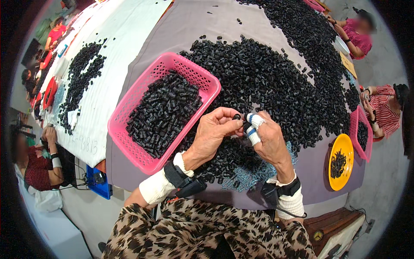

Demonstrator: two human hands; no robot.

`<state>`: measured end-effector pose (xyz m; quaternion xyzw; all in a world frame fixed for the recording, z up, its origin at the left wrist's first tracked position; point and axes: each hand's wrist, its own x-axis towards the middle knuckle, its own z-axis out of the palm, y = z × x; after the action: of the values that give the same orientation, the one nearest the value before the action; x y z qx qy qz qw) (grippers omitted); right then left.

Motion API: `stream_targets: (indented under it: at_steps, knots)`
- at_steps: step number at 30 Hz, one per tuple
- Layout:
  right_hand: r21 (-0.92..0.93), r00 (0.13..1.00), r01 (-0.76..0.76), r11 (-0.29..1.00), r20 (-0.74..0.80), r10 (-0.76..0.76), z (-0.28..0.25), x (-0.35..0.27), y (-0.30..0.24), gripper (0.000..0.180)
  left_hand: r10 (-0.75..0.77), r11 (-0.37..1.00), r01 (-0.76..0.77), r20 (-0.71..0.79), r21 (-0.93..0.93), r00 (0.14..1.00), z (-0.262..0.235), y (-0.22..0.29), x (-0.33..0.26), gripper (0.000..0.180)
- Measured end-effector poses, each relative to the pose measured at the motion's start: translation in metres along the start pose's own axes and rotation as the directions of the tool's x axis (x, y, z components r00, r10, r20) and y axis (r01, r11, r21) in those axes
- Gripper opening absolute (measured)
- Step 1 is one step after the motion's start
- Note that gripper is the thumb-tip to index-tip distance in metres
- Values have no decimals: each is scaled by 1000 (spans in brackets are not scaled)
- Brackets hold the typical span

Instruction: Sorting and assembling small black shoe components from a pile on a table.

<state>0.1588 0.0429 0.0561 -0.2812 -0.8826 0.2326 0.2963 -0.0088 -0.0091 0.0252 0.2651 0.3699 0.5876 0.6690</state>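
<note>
The left hand (pixel 214 129) pinches a small black plastic ring (pixel 236 116) toward the right hand (pixel 268 140), whose taped fingers (pixel 255 121) close on another, the pink plastic basket (pixel 129 103) waiting at ten o'clock.

Two hands pinching a small part over a table.
Left hand (pixel 214 129) and taped right hand (pixel 267 138) pinch a small black plastic ring (pixel 236 116), beside a pink plastic basket (pixel 129 142).

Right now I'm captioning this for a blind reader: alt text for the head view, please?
A person's left hand and right hand, its fingers taped, pinch a small black ring above a heap of black plastic pieces on a grey table. A pink basket of these pieces stands to the left.
</note>
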Motion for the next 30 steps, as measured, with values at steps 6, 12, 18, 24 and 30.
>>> stream_targets:
  at_steps: [6, 12, 18, 24, 30]
  knots:
    - [46, 988, -64, 997, -136, 70, 10, -3, -5, 16, 77, 993, -76, -5, 85, 997, -1, 3, -3, 22]
    - [129, 977, -134, 983, -150, 153, 8, -2, -6, 22, 92, 982, -92, 7, 167, 996, 1, 11, -5, 24]
    - [3, 976, -82, 997, -203, 81, 2, 4, -5, 23, 116, 969, -120, 30, 214, 993, 6, 10, -6, 26]
    - [-178, 971, 78, 981, -209, -115, -2, 8, -6, 27, 185, 919, -166, -21, 359, 982, 8, 4, -6, 25]
    - [-333, 960, 171, 927, -153, -232, -1, 10, -10, 26, 172, 878, -147, -14, 455, 985, 5, 7, -6, 26]
